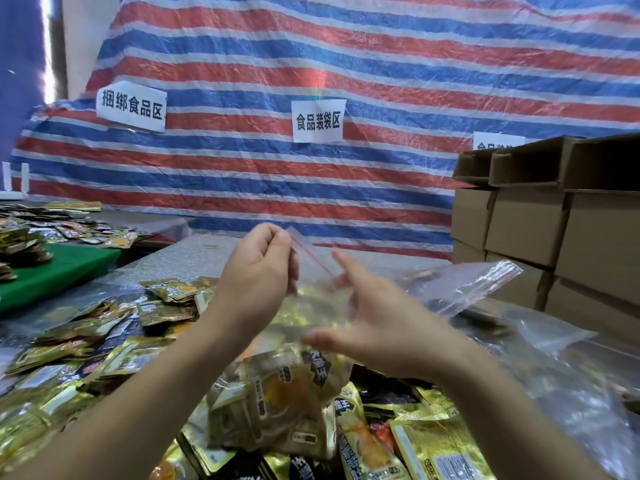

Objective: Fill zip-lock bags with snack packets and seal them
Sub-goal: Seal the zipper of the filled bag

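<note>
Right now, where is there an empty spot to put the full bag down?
The bare silver tabletop behind the hands, between the green board and the cardboard boxes, is free. Near you, loose snack packets crowd everything, and empty zip-lock bags cover the right.

Both bare forearms rise from the lower edge of the view and converge toward the middle. The left hand is raised highest, its back toward the camera, fingers curled into a loose fist with the thumb pressed against the side of the index finger in a pinch at the top. The right hand sits lower and just right of it, blurred, palm turned inward toward the left hand, fingers spread and extended; its index finger points up toward the left thumb, and its thumb juts leftward below the left wrist. The hands are near, not touching.
</note>
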